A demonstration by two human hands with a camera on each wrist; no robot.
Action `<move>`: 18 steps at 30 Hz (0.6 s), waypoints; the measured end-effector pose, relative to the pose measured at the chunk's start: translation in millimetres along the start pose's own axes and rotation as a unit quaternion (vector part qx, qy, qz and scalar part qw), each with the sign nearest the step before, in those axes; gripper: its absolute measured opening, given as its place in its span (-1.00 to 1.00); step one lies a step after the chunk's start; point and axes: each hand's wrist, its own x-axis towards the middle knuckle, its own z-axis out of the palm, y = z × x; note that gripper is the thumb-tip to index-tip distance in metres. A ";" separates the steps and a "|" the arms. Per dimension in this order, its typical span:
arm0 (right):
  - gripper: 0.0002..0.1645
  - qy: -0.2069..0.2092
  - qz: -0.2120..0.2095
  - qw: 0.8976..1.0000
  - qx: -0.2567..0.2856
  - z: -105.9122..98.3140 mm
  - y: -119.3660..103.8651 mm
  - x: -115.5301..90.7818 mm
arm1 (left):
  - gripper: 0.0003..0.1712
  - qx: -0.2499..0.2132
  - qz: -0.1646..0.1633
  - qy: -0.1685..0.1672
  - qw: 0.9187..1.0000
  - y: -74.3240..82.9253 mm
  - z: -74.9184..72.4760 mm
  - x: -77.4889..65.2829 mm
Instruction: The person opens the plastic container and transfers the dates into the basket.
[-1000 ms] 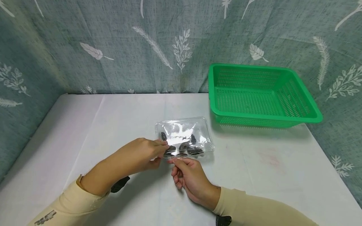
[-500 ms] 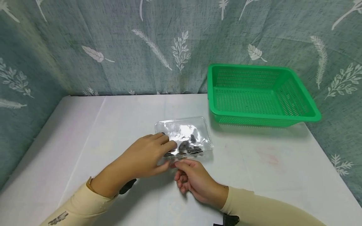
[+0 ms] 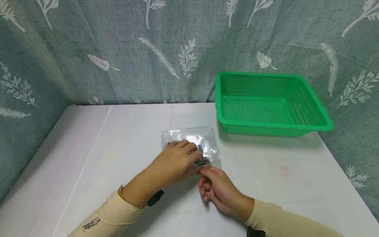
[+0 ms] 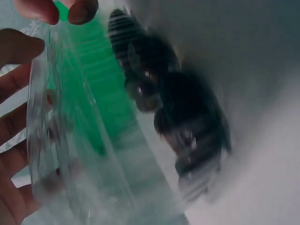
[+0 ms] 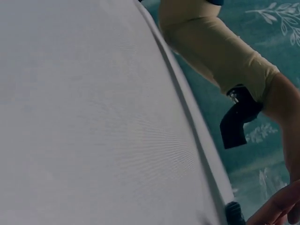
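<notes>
A clear plastic clamshell box lies on the white table, with several dark oval pieces inside it. My left hand reaches over the front left part, fingers across the lid and thumb down at the front edge. Close beside it, my right hand pinches at the box's front edge with thumb and index finger, its other fingers curled. In the left wrist view the lid rim runs past the fingers, and the dark pieces sit low in the box, blurred.
A green perforated basket stands at the table's back right. Patterned grey-green cloth hangs behind and at the sides. The right wrist view mostly shows the white table, its edge, and a sleeved forearm with a black wrist mount.
My left hand has slid right across the front of the lid and spread over more of it. My right hand has shifted slightly right along the front edge. The box stays nearly in place.
</notes>
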 end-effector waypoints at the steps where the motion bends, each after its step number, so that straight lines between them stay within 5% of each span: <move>1: -0.77 0.005 -0.003 1.000 0.002 -0.9 -0.1 -0.6 | -0.63 -0.001 0.000 0.001 1.000 0.7 0.9 1.2; 18: -0.84 0.111 -0.094 0.988 0.043 -8.3 -1.1 -6.5 | -0.65 -0.009 0.006 0.032 0.999 3.1 10.3 7.8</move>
